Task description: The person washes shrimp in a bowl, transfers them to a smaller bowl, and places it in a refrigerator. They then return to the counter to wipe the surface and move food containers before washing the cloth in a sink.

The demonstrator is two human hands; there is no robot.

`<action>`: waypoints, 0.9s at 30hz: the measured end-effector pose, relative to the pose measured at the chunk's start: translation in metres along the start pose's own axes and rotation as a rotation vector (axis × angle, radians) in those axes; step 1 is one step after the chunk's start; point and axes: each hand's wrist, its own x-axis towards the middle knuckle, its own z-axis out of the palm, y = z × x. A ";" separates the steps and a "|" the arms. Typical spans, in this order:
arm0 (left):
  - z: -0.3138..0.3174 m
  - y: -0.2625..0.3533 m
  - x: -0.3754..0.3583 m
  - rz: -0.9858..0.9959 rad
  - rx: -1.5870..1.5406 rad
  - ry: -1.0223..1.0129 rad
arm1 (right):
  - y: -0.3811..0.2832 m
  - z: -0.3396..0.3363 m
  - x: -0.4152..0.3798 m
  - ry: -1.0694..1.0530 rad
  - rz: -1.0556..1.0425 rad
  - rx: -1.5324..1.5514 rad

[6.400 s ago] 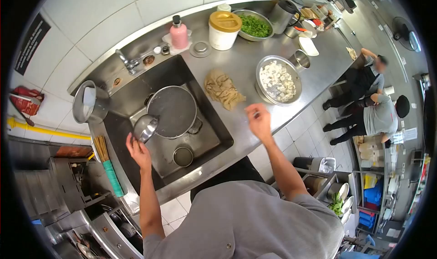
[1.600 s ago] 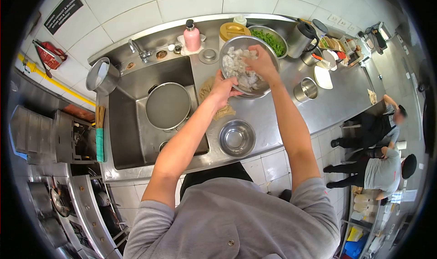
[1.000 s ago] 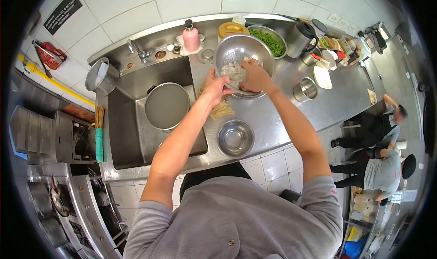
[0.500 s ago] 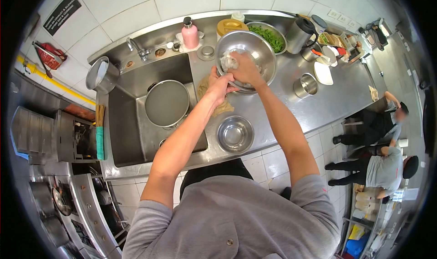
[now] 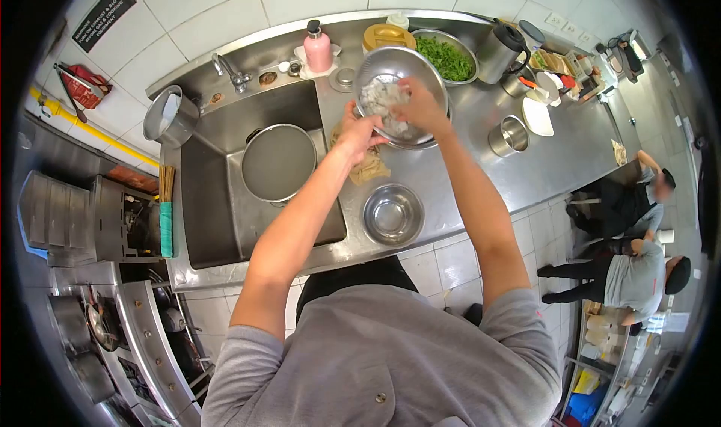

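A steel bowl [image 5: 429,70] is tilted over the counter, with pale, whitish pieces of food [image 5: 381,100] inside it. My left hand [image 5: 360,135] grips the bowl's near left rim, thumb spread along the edge. Inside the bowl, at its right side, my right hand [image 5: 417,105] is over the pale pieces with its fingers bent; motion blurs them, so what they hold is unclear. Under the tilted bowl the rim of another round metal vessel shows. A tan cloth [image 5: 370,168] lies beneath my left hand. Nearer me stands a small steel bowl [image 5: 393,214].
Left is a sink [image 5: 214,224] holding a round pan [image 5: 279,162]. Behind stand a pink bottle [image 5: 318,50], a yellow-lidded container [image 5: 388,36] and a bowl of greens [image 5: 451,59]. A steel cup [image 5: 509,136] sits right. Two people [image 5: 635,280] are far right.
My right hand has lifted a little off the pale pieces and its fingers have drawn together. More of the pieces show in the bowl. The view has shifted slightly.
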 end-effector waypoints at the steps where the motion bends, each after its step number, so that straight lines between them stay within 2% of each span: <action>1: -0.001 0.007 0.000 -0.020 -0.051 0.002 | -0.020 -0.017 -0.001 -0.006 0.098 0.159; 2: -0.002 0.013 0.001 -0.039 -0.102 0.006 | -0.034 -0.028 -0.002 -0.012 0.196 0.318; 5: -0.004 0.019 0.002 -0.088 -0.088 -0.046 | -0.033 -0.043 -0.003 -0.036 0.090 -0.160; 8: 0.007 0.017 -0.005 -0.044 -0.036 -0.118 | -0.036 -0.015 -0.019 -0.043 0.090 -0.447; 11: 0.006 0.010 -0.005 -0.095 -0.051 -0.154 | -0.016 -0.004 -0.013 -0.121 -0.022 -0.226; 14: 0.004 0.007 -0.004 -0.087 -0.062 -0.119 | 0.007 -0.008 0.003 0.004 -0.013 -0.085; 15: 0.004 0.007 -0.002 -0.064 -0.031 -0.142 | 0.012 -0.005 0.004 0.067 0.011 -0.126; 17: 0.005 0.007 0.000 -0.023 0.025 -0.185 | -0.023 -0.003 -0.008 0.185 0.060 -0.211; 18: 0.008 0.010 -0.002 -0.032 0.000 -0.142 | -0.039 0.004 -0.017 0.183 0.017 -0.474; 20: 0.015 0.016 -0.006 -0.049 -0.048 -0.058 | -0.038 0.002 -0.019 0.114 0.005 -0.408; 24: 0.007 0.013 0.002 0.010 -0.083 -0.146 | -0.036 -0.003 -0.010 -0.027 0.020 -0.356; 27: 0.008 0.011 0.003 0.008 -0.091 -0.124 | -0.014 -0.004 0.004 0.054 -0.077 -0.347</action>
